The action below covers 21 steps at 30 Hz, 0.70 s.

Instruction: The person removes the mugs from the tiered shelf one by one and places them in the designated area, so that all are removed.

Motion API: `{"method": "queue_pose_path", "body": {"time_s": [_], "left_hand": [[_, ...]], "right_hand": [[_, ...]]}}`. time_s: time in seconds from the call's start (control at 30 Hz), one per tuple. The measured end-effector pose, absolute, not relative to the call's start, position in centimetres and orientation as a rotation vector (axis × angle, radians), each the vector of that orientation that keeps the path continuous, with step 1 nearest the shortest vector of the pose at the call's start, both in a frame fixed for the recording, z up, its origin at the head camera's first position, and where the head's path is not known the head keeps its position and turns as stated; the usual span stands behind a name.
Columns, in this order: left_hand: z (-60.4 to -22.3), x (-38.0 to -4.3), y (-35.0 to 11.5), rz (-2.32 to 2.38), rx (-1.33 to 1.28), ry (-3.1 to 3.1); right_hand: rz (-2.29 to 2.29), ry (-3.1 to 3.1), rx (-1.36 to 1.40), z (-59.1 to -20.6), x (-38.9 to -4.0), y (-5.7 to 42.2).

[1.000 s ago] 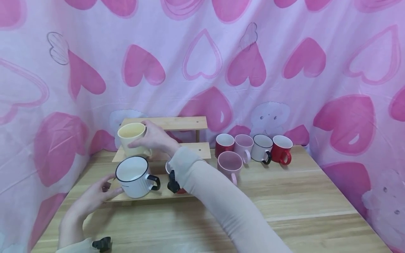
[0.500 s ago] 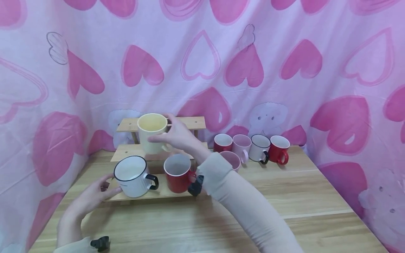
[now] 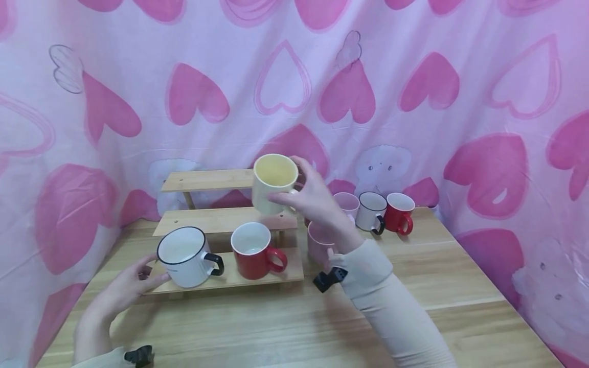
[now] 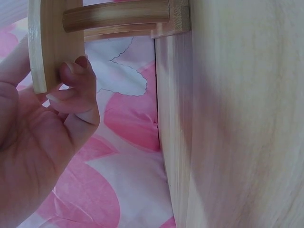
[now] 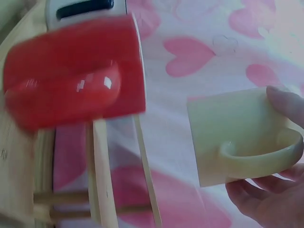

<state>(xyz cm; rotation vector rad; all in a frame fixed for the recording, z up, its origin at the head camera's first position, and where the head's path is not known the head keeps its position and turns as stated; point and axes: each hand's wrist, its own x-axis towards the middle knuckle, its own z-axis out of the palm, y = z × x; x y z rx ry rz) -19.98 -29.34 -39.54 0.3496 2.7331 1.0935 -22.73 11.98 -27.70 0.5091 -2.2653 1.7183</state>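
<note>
My right hand grips a pale yellow mug by its handle and holds it in the air above the right end of a three-step wooden rack. The right wrist view shows the yellow mug with my fingers round the handle. On the rack's lowest step stand a white mug with a black rim and a red mug. My left hand holds the left end of that step, its fingertips curled on the wooden edge.
Right of the rack on the wooden table stand several more mugs: a pink one behind my right wrist, another pink one, a white one and a red one. A pink heart-print cloth hangs behind and at both sides.
My right hand has lifted the yellow mug off the rack's left side and carried it up and to the right. The red mug on the lowest step has come into view. The left hand stays put.
</note>
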Motion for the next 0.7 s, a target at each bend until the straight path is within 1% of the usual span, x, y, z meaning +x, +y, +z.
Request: {"method": "queue_pose_path", "body": {"time_s": [0.23, 0.7], "left_hand": [[-39.6, -20.2, -29.4, 1.034, 0.379, 2.77], [-39.4, -20.1, -29.4, 1.015, 0.368, 2.776]], "right_hand": [[1.535, -2.299, 0.36, -28.8, -20.7, 15.9], [1.42, -2.282, 0.118, -32.2, -17.4, 22.6]]}}
